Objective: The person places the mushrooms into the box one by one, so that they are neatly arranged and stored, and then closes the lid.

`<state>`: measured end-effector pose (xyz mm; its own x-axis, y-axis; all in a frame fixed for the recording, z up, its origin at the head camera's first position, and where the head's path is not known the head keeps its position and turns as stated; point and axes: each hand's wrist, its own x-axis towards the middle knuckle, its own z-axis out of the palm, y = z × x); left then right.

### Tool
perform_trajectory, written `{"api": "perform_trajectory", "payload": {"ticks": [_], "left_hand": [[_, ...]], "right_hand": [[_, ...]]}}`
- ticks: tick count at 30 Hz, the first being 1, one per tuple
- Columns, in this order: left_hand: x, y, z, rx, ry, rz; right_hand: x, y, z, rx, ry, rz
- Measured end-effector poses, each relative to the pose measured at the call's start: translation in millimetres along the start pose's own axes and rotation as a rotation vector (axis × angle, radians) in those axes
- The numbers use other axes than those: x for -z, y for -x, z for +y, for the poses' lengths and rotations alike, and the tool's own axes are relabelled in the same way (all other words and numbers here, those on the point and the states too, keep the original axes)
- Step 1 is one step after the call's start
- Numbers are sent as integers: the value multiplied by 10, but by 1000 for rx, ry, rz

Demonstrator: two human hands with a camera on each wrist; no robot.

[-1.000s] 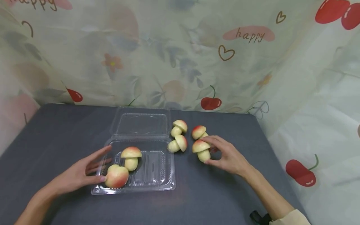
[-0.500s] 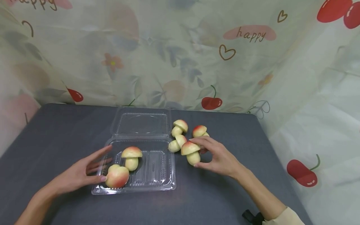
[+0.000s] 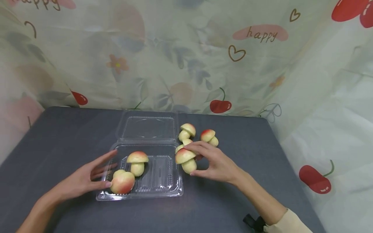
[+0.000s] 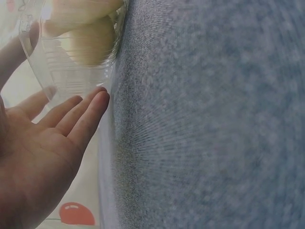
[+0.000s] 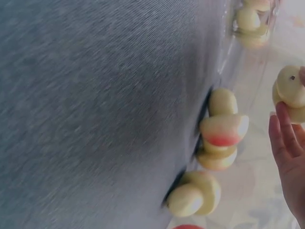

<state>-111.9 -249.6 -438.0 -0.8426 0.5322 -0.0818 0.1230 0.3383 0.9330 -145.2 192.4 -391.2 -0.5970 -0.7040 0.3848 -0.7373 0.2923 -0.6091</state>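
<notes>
My right hand point(image 3: 217, 161) pinches a toy mushroom point(image 3: 185, 156) with a cream stem and red-tinged cap, by the right edge of a clear plastic clamshell box point(image 3: 159, 181). In the right wrist view this held mushroom point(image 5: 289, 88) is off the table. Two more mushrooms lie in the box's left part: one cap-up point(image 3: 137, 158), one with its red cap toward me point(image 3: 123, 183). My left hand point(image 3: 80, 179) rests at the box's left wall, fingers extended; in the left wrist view the hand point(image 4: 47, 143) touches the clear wall.
The open lid point(image 3: 147, 127) lies back behind the box. Right of the box stand two mushrooms, a rear one point(image 3: 187, 130) and a partly hidden one point(image 3: 186, 141); a third point(image 3: 209, 136) lies further right. A dark grey table point(image 3: 75, 129) meets a printed curtain point(image 3: 175, 64) behind.
My right hand has moved left with the mushroom, away from the mushroom at the right and up to the box's right edge. The left hand has stayed in place.
</notes>
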Motion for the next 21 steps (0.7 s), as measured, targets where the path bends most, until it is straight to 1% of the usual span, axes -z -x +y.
{"api": "perform_trajectory", "payload": {"ticks": [3, 5, 8, 12, 15, 21], "left_hand": [[-4, 2, -2, 3, 3, 1], [-6, 0, -1, 4, 8, 1], [-7, -5, 1, 3, 11, 1], [-7, -1, 3, 9, 14, -1], [-18, -1, 16, 0, 28, -6], [-22, -7, 23, 29, 13, 5]], "right_hand": [[-43, -72, -23, 29, -10, -33], [-70, -118, -36, 56, 5, -49], [-105, -184, -59, 96, 44, -62], [-154, -253, -85, 129, 119, -80], [-187, -294, -101, 140, 144, -90], [-251, -353, -115, 125, 149, -118]]}}
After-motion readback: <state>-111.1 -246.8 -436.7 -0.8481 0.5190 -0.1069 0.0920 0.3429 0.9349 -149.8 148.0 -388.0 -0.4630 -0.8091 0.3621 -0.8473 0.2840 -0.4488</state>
